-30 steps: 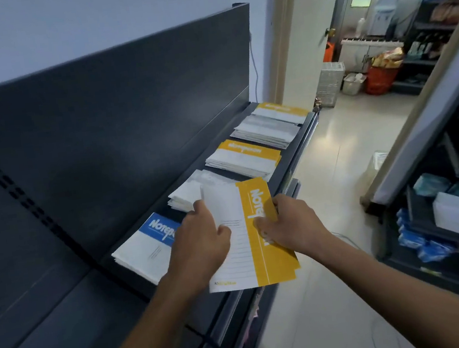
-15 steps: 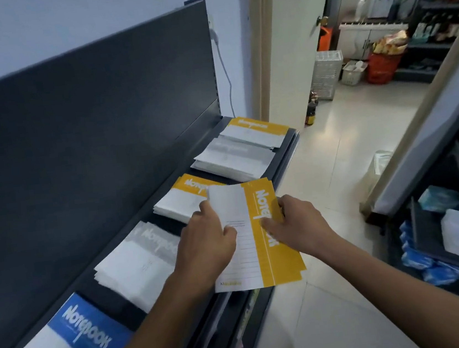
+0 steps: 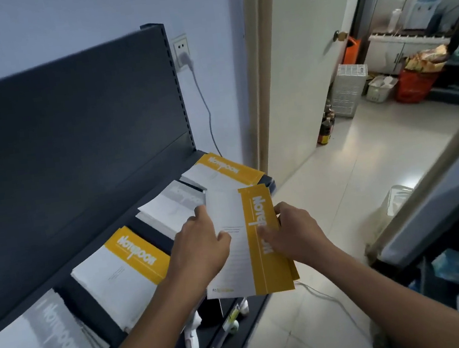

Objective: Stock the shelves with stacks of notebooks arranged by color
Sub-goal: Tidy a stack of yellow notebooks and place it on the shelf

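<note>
My left hand (image 3: 200, 252) and right hand (image 3: 296, 232) each pinch a side of a few yellow notebooks (image 3: 264, 270), held over the front edge of the shelf (image 3: 85, 307). Mid-carry, I'd say; next they need squaring onto the far yellow stack (image 3: 222, 171).

left hand (image 3: 199, 247) reaches in from the near left and grips the left edge of the notebooks (image 3: 265, 273), thumb on top. right hand (image 3: 299, 233), from the near right, grips the right edge, thumb on the cover.
</note>
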The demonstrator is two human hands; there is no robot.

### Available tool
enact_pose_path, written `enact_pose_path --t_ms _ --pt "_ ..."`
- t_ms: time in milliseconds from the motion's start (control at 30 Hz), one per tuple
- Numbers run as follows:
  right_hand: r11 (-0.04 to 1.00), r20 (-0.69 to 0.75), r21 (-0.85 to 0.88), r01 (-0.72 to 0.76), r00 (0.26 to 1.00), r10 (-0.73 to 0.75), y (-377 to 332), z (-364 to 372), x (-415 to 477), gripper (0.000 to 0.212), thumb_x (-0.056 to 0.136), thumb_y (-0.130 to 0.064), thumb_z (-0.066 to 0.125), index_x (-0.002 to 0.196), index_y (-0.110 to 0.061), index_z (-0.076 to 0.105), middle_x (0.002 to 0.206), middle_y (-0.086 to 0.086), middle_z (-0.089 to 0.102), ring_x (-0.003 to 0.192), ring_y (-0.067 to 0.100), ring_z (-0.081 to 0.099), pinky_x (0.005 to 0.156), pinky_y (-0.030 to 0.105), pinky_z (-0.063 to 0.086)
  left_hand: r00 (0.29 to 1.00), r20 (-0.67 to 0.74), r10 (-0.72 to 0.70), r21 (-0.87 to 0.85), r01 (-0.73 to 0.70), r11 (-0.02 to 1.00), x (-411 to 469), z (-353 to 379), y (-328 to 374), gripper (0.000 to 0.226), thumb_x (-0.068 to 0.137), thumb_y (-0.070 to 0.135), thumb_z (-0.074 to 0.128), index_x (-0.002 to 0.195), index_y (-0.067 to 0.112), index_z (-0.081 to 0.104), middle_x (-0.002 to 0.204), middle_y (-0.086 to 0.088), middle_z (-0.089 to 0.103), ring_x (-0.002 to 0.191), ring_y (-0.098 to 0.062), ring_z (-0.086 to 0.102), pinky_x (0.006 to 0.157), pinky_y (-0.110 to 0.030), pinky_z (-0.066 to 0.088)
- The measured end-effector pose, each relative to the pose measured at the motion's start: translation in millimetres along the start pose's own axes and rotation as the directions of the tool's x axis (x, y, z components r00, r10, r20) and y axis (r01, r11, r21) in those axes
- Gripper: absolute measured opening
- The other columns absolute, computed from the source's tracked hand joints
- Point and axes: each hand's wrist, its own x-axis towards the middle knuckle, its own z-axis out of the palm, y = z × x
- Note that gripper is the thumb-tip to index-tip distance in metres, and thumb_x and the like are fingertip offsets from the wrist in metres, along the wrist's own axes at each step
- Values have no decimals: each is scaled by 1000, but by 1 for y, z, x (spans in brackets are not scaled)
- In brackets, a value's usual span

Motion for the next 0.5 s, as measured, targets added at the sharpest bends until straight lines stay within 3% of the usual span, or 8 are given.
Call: enact_pose_path --t_ms 267,367,500 --pt "998 41 -13 66 997 -65 5 -22 112 38 88 -48 63 119 -27 54 113 -6 66 97 20 67 87 45 59 990 -59 -125 -23 124 992 85 24 25 50 94 36 52 137 16 35 117 -4 59 88 -18 49 67 -29 41" --pt "997 56 -37 74 996 -72 5 -28 156 34 88 -49 64 113 -29 52 110 -7 66 95 19 67 85 44 59 982 -78 -175 -38 172 984 121 32 31 44 94 37 54 131 16 41 117 -3 57 87 -17 48 65 -28 40" --pt "984 89 -100 145 987 -136 -4 -32 203 41 89 -47 64 122 -25 56 109 -5 67 92 19 66 83 43 60 956 -103 -273 -64 268 961 153 37 35 40 93 39 57 123 17 43 114 -3 56 87 -20 52 66 -29 40"
